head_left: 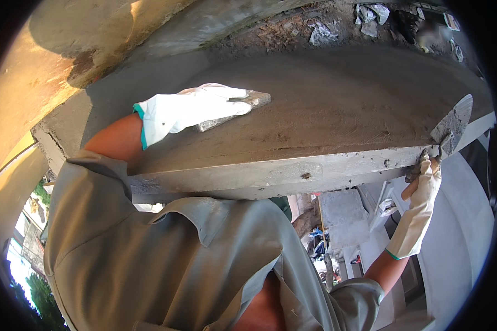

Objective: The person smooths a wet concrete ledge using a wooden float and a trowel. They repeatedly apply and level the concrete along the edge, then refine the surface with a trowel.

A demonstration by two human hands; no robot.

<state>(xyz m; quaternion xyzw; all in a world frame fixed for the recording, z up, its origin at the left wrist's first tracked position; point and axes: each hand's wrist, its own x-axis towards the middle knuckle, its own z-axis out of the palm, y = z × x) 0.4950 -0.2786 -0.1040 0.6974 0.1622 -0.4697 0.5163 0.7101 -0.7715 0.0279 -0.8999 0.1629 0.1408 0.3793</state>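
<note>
My left hand (190, 110), in a white work glove with a teal cuff, is closed over a flat, grey plastering float (259, 99). The float rests on a broad surface of smoothed, dark cement (337, 105); its handle, if any, is hidden under the glove. At the right end, my right hand (422, 207), gloved alike, grips a trowel (455, 118) low by its handle. The trowel's mortar-smeared blade points up beside the front edge. Along that edge runs a pale straight board (270, 174) with mortar spots, just below the cement.
A stained, curved wall (94, 38) rises at the far left. Beyond the cement lies rough soil with crumpled wrappers (323, 33). Below the board, between my body and right arm, a grey panel (345, 218) and assorted clutter show far down.
</note>
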